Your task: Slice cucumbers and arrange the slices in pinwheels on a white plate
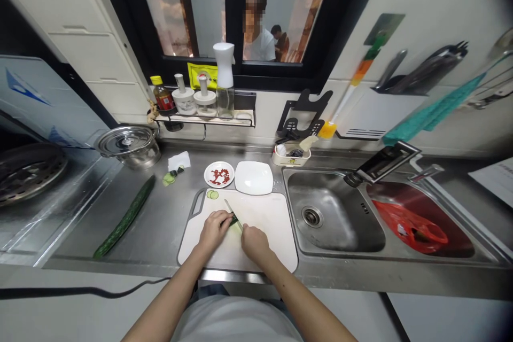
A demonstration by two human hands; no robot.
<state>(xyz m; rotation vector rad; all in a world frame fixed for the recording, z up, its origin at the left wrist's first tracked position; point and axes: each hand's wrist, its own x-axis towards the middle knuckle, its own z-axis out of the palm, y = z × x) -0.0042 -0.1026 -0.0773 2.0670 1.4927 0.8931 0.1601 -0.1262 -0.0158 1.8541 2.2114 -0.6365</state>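
Grasping a knife [228,206], the right hand [255,243] rests low over a white board [276,224] on a steel bench [160,246]; its grip is closed around the handle. The left hand [216,227] has its grip on a dark green cucumber piece [233,219] lying mid-board, fingertips close to the blade. On the board's far left corner lie pale slices [212,194]. To the left, a whole cucumber [126,219] lies slantwise; to the right is a double sink [340,214] with a red bag [412,230] in its right basin. Just past the board sit a round plate [207,175] of chopped red bits [220,175] and a squarish white plate [254,177], side by side. Farther left are cucumber scraps [170,177], white paper [179,160] and a lidded pot [144,155]. At the back, a shelf [240,116] carries bottles and jars beneath a dark-framed window [235,21], where two people show in the glass.
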